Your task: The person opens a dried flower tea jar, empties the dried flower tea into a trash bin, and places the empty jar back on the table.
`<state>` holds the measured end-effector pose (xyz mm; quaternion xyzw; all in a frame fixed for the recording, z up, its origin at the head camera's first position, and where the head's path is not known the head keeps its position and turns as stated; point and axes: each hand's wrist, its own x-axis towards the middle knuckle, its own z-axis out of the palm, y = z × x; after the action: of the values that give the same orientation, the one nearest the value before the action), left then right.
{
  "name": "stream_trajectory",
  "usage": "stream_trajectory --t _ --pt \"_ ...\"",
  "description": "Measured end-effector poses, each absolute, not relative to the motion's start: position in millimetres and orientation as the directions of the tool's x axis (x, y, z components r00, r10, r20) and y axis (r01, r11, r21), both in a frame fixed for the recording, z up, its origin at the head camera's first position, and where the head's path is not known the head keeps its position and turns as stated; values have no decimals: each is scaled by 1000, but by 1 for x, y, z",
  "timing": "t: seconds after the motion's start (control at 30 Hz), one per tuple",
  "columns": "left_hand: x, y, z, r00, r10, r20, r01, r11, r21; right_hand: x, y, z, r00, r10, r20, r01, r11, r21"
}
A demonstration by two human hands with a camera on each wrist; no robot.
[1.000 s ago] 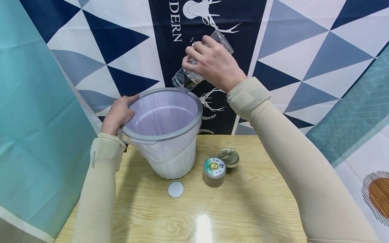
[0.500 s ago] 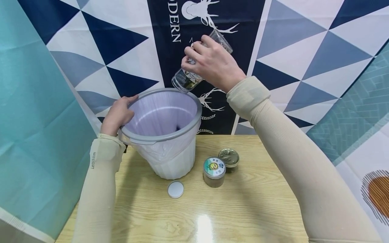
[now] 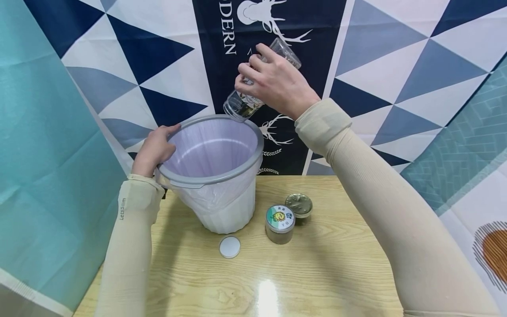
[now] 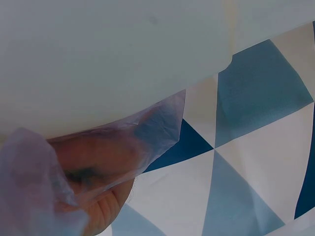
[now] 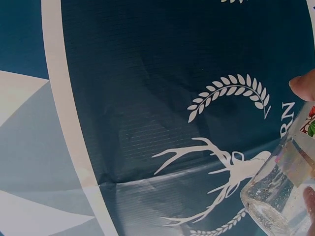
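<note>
While the left grip (image 3: 154, 148) clasps a bin (image 3: 232, 200), the right grip (image 3: 276, 80) clamps a tilted jar (image 3: 248, 100).

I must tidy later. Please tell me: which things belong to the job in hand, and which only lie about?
In the job:
clear jar, tilted in the right hand
lined bin, held by the left hand

Lying about:
sunflower jar
gold-topped jar
white disc, perhaps a lid

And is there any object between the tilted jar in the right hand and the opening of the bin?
No, nothing visible. The jar in the right hand has its lower end at the far rim of the bin; the left hand holds the left rim, clear of that path.
</note>
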<state>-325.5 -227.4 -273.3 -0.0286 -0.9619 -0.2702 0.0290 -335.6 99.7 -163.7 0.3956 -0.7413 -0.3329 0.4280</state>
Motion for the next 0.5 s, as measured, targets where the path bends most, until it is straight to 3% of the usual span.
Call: stream_trajectory --t 0.5 --pt "-325 -228 -274 -996 37 81 74 850 521 -336 95 -165 -313 -878 361 -308 454 836"
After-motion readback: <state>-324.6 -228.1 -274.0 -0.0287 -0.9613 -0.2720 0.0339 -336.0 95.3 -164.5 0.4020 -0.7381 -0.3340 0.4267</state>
